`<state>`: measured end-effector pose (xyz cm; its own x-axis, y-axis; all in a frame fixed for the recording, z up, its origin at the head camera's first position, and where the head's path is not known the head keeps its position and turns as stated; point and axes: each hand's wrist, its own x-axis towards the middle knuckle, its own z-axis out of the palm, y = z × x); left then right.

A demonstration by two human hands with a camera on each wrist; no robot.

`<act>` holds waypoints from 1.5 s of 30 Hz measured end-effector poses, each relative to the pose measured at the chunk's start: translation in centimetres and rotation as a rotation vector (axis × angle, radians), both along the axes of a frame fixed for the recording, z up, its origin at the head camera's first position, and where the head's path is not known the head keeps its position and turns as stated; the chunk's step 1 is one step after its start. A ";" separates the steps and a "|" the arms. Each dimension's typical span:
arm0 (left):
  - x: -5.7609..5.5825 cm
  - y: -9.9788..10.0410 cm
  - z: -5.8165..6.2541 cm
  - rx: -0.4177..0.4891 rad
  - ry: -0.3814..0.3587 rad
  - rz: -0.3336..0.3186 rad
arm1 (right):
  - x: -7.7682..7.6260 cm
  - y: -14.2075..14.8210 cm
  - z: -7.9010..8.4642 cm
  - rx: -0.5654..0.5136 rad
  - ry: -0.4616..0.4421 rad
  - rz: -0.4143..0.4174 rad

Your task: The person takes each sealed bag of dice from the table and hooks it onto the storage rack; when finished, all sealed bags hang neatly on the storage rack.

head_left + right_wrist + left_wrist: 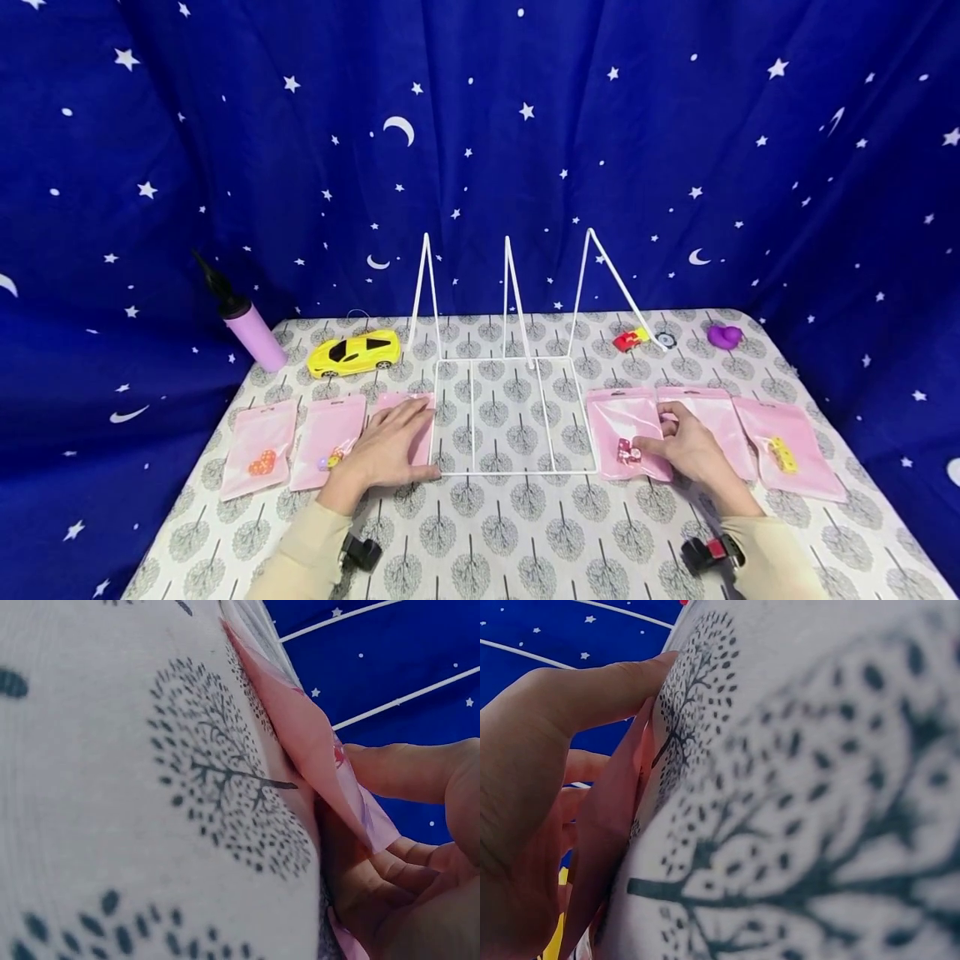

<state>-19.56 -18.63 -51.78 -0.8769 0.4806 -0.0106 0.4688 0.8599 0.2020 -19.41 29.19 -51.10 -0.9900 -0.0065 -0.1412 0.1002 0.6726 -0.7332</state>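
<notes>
My left hand (390, 446) lies spread over a pink zip bag (423, 408), its thumb reaching past the bag's lower edge toward the rack's corner. In the left wrist view the pink bag (607, 817) is beneath the hand, and the fingertips are partly hidden. To the right of the white wire rack (510, 473), my right hand (693, 450) pinches the right edge of another pink zip bag (615, 412) holding small red dice (628, 452). The right wrist view shows that bag's edge (300, 735) lifted, the thumb above and fingers behind it.
More pink bags lie at left (255, 417), (330, 417) and right (705, 404), (810, 425). Behind are a yellow toy car (354, 353), purple hand pump (257, 337), red-yellow toy (630, 339) and purple duck (724, 337). The rack's tall prongs (427, 275) stand upright.
</notes>
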 end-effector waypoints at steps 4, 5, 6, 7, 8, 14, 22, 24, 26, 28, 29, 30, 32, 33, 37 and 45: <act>-0.1 0.0 0.2 0.003 -0.003 -0.001 | 0.1 -0.1 -0.1 -0.167 -0.018 0.008; -0.1 0.0 0.2 0.004 -0.003 -0.001 | 0.1 -0.1 -0.1 -0.214 -0.022 0.014; 0.0 0.1 0.2 0.003 -0.003 -0.001 | 0.2 -0.1 -0.1 -0.264 -0.029 0.021; 0.0 0.1 0.2 0.003 -0.004 0.000 | 0.2 -0.1 -0.1 -0.304 -0.035 0.027; 0.0 0.1 0.2 0.002 -0.005 0.001 | 0.2 -0.1 -0.2 -0.336 -0.037 0.033; 0.0 0.1 0.3 -0.005 0.000 0.005 | 0.2 0.0 -0.1 -0.385 -0.039 0.046; 0.0 0.1 0.2 -0.001 0.000 0.005 | 0.5 -0.1 -0.1 -0.418 -0.025 0.031; 0.0 0.1 0.1 0.000 -0.002 0.007 | 0.7 -0.1 -0.1 -0.419 -0.015 0.023; 0.0 0.1 0.1 0.000 -0.004 0.008 | 0.8 -0.2 -0.1 -0.423 -0.003 0.020; 0.1 0.1 0.1 0.005 -0.009 0.009 | 1.0 -0.2 -0.1 -0.426 0.008 0.022; 0.1 0.1 0.1 0.004 -0.011 0.010 | 1.1 -0.2 0.0 -0.433 0.012 0.020; 0.1 0.1 0.1 0.004 -0.014 0.011 | 1.1 -0.2 0.0 -0.437 0.015 0.023; 0.1 0.0 0.2 0.011 -0.015 0.014 | 1.3 -0.3 0.3 -0.444 0.027 0.031; 0.1 0.0 0.2 0.012 -0.016 0.015 | 1.4 -0.3 0.4 -0.449 0.032 0.034; 0.2 0.0 0.2 0.009 -0.018 0.019 | 1.8 -0.4 1.0 -0.476 0.044 0.052; 0.1 0.0 0.0 -0.010 -0.005 0.014 | 2.9 -0.8 2.4 -0.458 0.061 0.054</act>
<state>-19.51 -18.61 -51.75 -0.8835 0.4680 -0.0193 0.4557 0.8684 0.1955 -16.46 28.42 -48.70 -0.9930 -0.1059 -0.0529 0.0211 0.2808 -0.9595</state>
